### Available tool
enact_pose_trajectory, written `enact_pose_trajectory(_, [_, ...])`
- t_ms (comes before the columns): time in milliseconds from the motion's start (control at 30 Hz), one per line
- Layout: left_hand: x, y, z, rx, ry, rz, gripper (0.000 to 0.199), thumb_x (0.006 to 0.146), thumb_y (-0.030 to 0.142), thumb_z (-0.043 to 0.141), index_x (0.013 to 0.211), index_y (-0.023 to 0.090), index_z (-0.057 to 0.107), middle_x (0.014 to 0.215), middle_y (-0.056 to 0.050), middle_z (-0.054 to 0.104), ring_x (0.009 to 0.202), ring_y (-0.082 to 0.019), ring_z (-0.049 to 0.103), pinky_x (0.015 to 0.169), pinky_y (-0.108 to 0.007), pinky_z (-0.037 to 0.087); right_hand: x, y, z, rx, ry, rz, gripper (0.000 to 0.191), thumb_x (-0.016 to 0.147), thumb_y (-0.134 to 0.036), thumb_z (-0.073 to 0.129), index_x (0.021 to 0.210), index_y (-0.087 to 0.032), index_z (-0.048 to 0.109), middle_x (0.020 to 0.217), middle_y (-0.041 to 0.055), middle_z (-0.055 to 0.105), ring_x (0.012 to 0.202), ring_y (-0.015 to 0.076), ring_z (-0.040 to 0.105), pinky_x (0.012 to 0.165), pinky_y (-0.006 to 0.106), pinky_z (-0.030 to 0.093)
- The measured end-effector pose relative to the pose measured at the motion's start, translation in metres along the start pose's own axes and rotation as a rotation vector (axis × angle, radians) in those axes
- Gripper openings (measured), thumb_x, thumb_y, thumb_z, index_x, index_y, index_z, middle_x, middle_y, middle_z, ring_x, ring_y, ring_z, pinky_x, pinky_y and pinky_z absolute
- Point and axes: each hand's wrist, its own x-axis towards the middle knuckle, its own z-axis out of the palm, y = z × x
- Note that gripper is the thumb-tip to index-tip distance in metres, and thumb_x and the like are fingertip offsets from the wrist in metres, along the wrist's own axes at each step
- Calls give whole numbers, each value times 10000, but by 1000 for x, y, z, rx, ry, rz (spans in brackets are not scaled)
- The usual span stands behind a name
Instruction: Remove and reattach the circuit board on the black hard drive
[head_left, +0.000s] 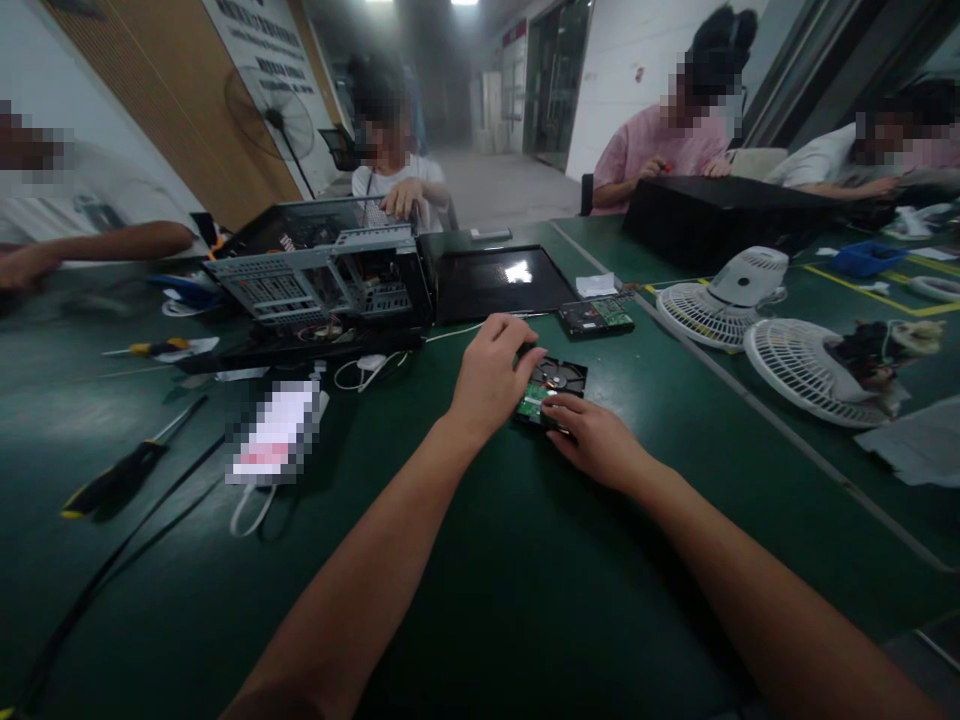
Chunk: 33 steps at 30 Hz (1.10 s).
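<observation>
A hard drive with a green circuit board lies on the green table, between my two hands. My left hand is at its left edge, fingers bent and drawn together; what they hold, if anything, is hidden. From the right, my right hand grips the drive's near edge, fingertips on the green board and thumb at the side. A second hard drive rests farther back, beside a flat black panel. An open computer case stands at the back left.
On the left lie a screwdriver, a smaller screwdriver, a phone and cables. White fan parts and a black case are on the right. Several people sit around the table; one person's hand touches the open case.
</observation>
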Motion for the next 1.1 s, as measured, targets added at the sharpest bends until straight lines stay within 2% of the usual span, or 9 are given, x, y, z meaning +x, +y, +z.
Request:
enact_pose_trajectory(100, [0,1,0,-13,32,9,117,892,132,724,948,202,650,1050,-51,636,947,-176,639,855,-341,566,0,-1,-1,2,7,2,355,944,-200,598,1289,-161,672,1378,135,642,1181,299,667,1010,456,562])
enact_pose_trajectory(267, [1,2,-1,-1,-36,43,129,919,113,685,1003,205,653,1049,-43,712,1025,-190,666,929,-369,556,0,-2,-2,10,0,8,352,945,-205,596,1283,-146,674,1375,141,642,1179,305,666,1012,461,562])
enact_pose_trajectory(600, [0,1,1,-28,18,-60,259,836,238,819,944,200,587,1084,-62,669,1029,-199,655,857,-346,584,0,-1,-1,27,3,8,351,941,-199,599,1282,-175,680,1383,134,639,1163,298,674,1001,472,569])
enact_pose_trajectory(833, [0,0,-2,78,18,-14,105,904,186,725,990,198,665,1077,-58,618,991,-191,619,895,-354,547,1,-2,-2,-1,-2,4,354,939,-196,598,1282,-165,679,1376,133,645,1172,301,671,998,456,568])
enact_pose_trajectory(967, [-1,-2,-1,117,28,1,129,924,189,704,1047,228,710,1057,-52,627,975,-194,622,884,-357,545,0,-2,-2,-5,-5,7,362,942,-194,595,1293,-156,673,1382,133,641,1178,301,668,996,454,570])
enact_pose_trajectory(1100, [0,0,-1,73,-28,21,172,956,137,638,1095,221,694,1071,-51,679,1003,-188,649,911,-353,547,0,-3,-3,6,-1,9,355,942,-200,601,1285,-155,677,1378,136,644,1192,303,662,1009,465,566])
